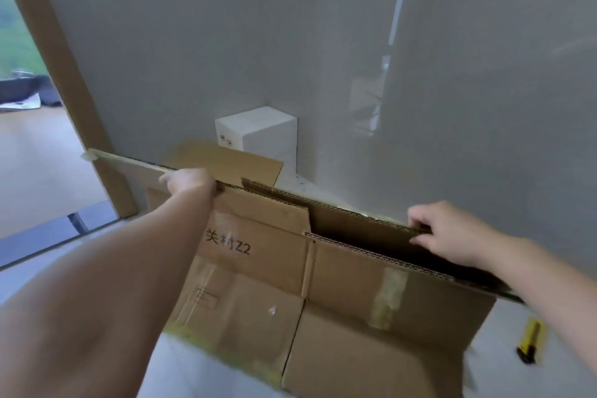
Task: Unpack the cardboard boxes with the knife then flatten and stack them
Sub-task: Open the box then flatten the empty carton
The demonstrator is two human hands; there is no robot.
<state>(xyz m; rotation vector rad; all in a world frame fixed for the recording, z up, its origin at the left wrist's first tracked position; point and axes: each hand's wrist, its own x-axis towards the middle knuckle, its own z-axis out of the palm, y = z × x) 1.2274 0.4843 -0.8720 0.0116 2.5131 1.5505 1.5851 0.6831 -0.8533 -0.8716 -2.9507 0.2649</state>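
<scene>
A large brown cardboard box, nearly flattened and standing on edge on the floor, fills the lower middle of the head view; black printed characters and strips of clear tape show on its near face. My left hand grips the top edge at its left end. My right hand pinches the top edge of the far panel on the right. A narrow gap remains open between the two panels. A yellow and black knife lies on the floor at the lower right, apart from both hands.
Another flat piece of cardboard leans behind the box by the grey wall. A small white box stands in the corner. A wooden door frame and an open doorway are at the left.
</scene>
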